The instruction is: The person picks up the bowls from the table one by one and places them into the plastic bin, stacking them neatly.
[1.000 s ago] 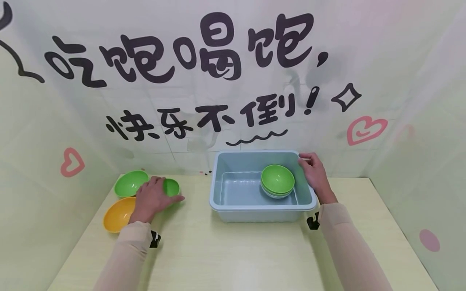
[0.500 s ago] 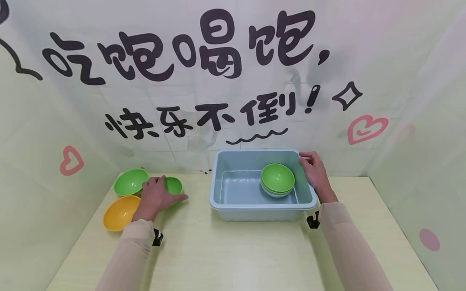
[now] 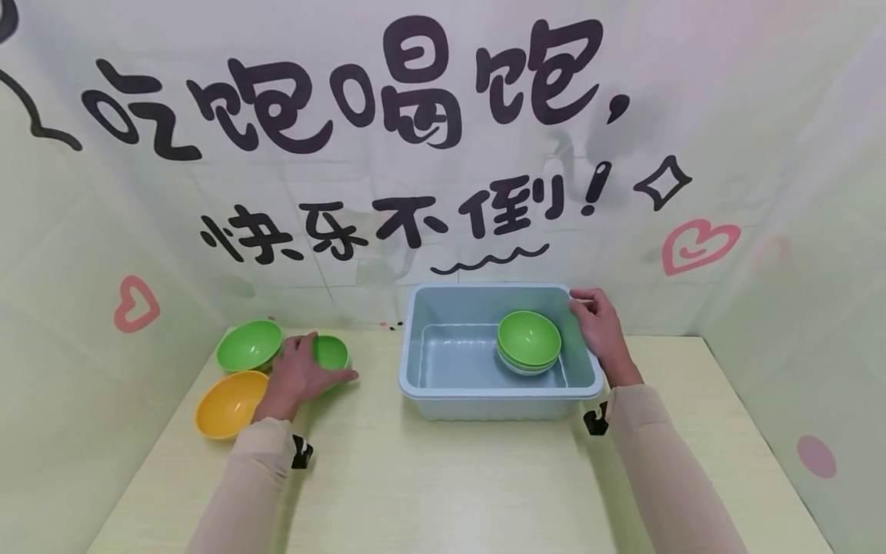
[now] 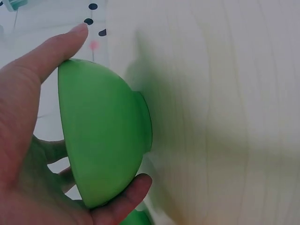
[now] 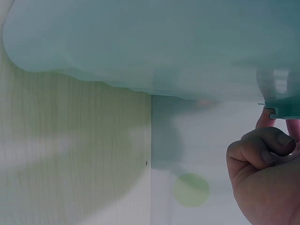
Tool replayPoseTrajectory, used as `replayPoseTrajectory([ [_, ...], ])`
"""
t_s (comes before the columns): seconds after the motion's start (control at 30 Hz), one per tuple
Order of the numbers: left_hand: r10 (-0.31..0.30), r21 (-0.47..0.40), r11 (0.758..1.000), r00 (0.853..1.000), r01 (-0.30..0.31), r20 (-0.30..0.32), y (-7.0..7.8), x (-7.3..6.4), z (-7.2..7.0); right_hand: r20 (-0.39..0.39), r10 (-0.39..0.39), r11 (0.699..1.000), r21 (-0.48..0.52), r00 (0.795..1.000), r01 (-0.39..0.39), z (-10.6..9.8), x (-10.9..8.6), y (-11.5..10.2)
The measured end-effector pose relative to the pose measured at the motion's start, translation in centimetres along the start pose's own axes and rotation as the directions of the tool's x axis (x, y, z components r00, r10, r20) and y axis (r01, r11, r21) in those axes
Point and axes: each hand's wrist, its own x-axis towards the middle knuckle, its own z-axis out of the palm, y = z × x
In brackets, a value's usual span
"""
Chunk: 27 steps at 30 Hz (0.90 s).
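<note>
A small green bowl (image 4: 101, 133) is held across its rim by my left hand (image 3: 299, 375), thumb on one side and fingers on the other. In the left wrist view its foot faces the table, and whether it touches is unclear. My right hand (image 3: 601, 332) grips the right rim of a light blue plastic tub (image 3: 484, 408) near its far corner. The right wrist view has that hand (image 5: 269, 173) at the edge, fingers curled. Inside the tub, toward the right, stands a stack of bowls with a green bowl (image 3: 529, 338) on top.
Left of my left hand lie a larger green bowl (image 3: 249, 345) and a yellow-orange bowl (image 3: 230, 406), close together on the pale wooden table (image 3: 443, 485). A printed curtain (image 3: 332, 300) hangs behind the table, with more fabric at both sides.
My left hand has shifted slightly right with the small green bowl, away from the other loose bowls. The right hand stays at the tub's rim.
</note>
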Motion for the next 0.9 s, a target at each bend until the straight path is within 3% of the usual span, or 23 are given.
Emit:
replayPoseTrajectory([
  [0.53,-0.068,-0.065,0.996,0.998,0.068,0.016,0.47,-0.67,0.35,-0.009,0.012,1.000,0.005,1.000,-0.012,0.09,-0.10,0.29],
  [0.9,-0.035,-0.049,0.998,0.999,0.034,-0.012,0.69,-0.39,-0.33,-0.010,0.003,1.000,0.011,1.000,-0.003,0.09,0.04,0.25],
])
